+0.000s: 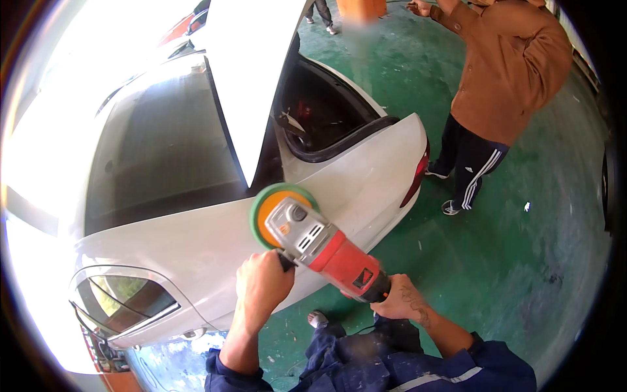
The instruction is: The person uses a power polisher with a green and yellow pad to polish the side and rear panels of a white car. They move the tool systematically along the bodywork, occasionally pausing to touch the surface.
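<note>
A red and silver car polisher (338, 253) with a green and orange round pad (266, 210) is held in both hands over the white car's (189, 238) rear side. My left hand (264, 281) wraps round the black side handle near the polisher's head. Round the dark rear end of the body my right hand (400, 299) is closed. The pad overlaps the rear side panel just below the rear window; whether it touches the paint I cannot tell. The polisher hides part of that panel.
The car's trunk lid (251, 78) stands raised above the open trunk (330, 108). A person in a brown jacket (506, 62) stands at the right, beyond the red tail light (418, 171). Another person's legs (321, 14) show far off. Green floor (509, 261) lies around.
</note>
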A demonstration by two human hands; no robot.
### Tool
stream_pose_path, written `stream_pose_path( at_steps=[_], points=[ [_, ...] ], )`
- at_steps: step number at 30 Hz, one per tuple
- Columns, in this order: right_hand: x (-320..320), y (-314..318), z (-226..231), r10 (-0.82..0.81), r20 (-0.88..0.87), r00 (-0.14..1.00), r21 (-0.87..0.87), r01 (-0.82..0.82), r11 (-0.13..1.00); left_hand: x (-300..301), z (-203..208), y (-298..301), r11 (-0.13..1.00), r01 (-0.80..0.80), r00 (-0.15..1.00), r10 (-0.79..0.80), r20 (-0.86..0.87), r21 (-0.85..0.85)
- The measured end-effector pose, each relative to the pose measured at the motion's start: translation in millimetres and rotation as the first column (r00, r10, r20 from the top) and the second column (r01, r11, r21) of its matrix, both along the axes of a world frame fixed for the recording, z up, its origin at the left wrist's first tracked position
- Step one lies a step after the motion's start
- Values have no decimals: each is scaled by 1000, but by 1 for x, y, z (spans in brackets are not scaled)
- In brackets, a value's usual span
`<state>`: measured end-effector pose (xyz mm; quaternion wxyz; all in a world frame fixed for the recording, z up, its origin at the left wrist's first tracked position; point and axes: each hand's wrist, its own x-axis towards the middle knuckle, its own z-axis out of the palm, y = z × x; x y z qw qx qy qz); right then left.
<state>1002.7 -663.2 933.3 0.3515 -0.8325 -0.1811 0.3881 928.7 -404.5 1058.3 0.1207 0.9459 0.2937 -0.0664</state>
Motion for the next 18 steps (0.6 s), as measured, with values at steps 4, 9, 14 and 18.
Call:
stream_pose_path(
  at_steps=[4,9,14,18],
  points=[
    [3,11,15,116,6,993,-8,-116,993,-26,3,7,998,-55,998,54,13,35],
    [25,3,75,95,5,995,-41,-95,995,2,15,12,999,2,1000,-1,13,-35],
    [54,-19,101,95,77,992,-102,-87,991,52,10,15,980,25,999,-19,29,-196],
    [58,-30,117,77,136,988,-135,-59,989,70,7,3,963,3,1000,2,17,-268]
  ],
)
